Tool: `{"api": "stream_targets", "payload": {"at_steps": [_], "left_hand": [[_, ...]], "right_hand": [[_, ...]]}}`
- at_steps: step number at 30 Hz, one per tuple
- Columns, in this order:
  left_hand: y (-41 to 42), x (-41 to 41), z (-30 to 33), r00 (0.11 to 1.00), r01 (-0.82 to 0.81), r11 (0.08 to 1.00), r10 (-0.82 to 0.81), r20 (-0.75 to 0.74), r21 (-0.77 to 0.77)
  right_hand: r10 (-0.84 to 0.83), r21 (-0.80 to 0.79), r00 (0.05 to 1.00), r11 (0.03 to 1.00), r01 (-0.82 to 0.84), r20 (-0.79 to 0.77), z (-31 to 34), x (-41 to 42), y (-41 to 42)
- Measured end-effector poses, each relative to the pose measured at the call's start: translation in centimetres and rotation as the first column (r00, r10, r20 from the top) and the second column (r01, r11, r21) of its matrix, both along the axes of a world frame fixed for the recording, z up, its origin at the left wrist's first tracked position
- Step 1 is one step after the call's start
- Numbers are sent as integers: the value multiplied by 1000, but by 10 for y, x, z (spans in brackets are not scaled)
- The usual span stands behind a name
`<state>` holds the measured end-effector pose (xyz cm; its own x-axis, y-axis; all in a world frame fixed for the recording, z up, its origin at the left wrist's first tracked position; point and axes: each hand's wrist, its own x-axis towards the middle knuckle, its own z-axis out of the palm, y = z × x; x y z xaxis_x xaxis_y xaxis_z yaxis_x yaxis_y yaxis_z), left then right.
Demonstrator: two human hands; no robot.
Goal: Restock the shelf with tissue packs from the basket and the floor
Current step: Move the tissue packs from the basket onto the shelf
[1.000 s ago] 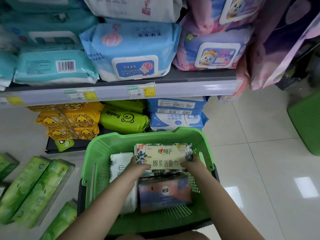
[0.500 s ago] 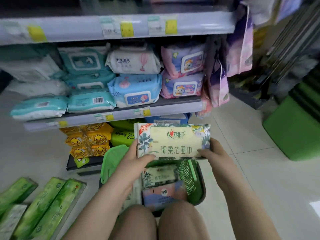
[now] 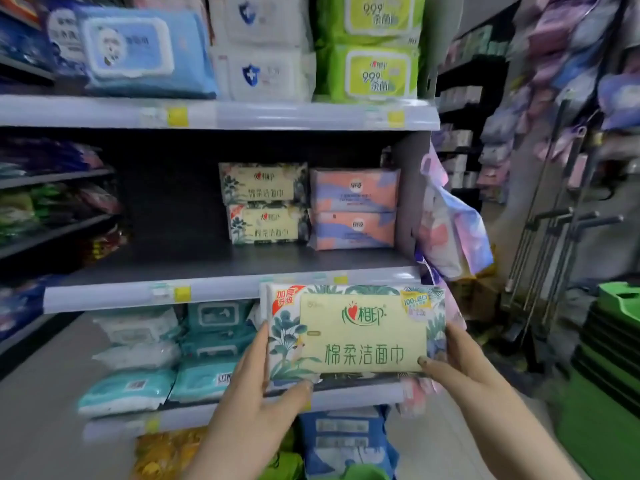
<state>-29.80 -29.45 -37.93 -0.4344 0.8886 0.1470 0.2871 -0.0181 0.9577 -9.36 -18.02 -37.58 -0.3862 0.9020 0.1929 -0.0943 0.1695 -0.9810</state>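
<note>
Both hands hold one cream tissue pack (image 3: 360,332) with green leaf print in front of the shelf, just below the middle shelf's front rail. My left hand (image 3: 266,393) grips its left end, thumb under the bottom edge. My right hand (image 3: 453,365) grips its right end, thumb on the front. On the middle shelf (image 3: 207,261) stand two matching leaf-print packs (image 3: 265,204), stacked, and beside them two pink-and-blue packs (image 3: 353,209), also stacked. The shelf's left part is bare. The basket is out of view.
Wet-wipe packs fill the shelf above (image 3: 263,50) and the shelf below (image 3: 173,358). Hanging bags (image 3: 450,223) crowd the shelf's right end. Stacked green baskets (image 3: 609,341) and metal handles (image 3: 554,244) stand at the right. Blue and yellow packs (image 3: 346,441) lie on the lowest level.
Both hands lifted the leaf-print pack out of the basket and up to the level of the middle shelf. The view rose from the basket to the upper shelves.
</note>
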Motion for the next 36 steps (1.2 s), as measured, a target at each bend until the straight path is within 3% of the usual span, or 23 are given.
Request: {"api": "stream_targets", "payload": {"at_steps": [6,11,15,20,24,29,33,36], "left_hand": [[22,-28,39,997,-38,985,49,-66,168],[52,-66,63,990,-133,945,138,4,298],[81,-105,65,973,-218,912,232,1,347],[130,-155,59,926,-366,870,377,32,331],[166,-191,52,883,-444,855,468,-31,269],[196,-214,48,874,-405,905,425,-234,131],[210,-220,44,845,-407,914,379,-377,8],[215,-225,40,822,-427,903,370,-433,-40]], "right_hand": [[5,162,1000,987,0,-25,48,-32,20],[25,177,995,984,-8,-93,65,-76,51],[39,195,990,981,-12,-135,65,-122,83],[8,225,997,974,11,-81,58,-180,135],[39,250,999,967,-47,37,58,-214,170],[53,248,967,962,-117,248,49,-233,201],[-52,366,918,925,-104,393,42,-239,216],[-145,421,819,898,-126,555,37,-245,225]]}}
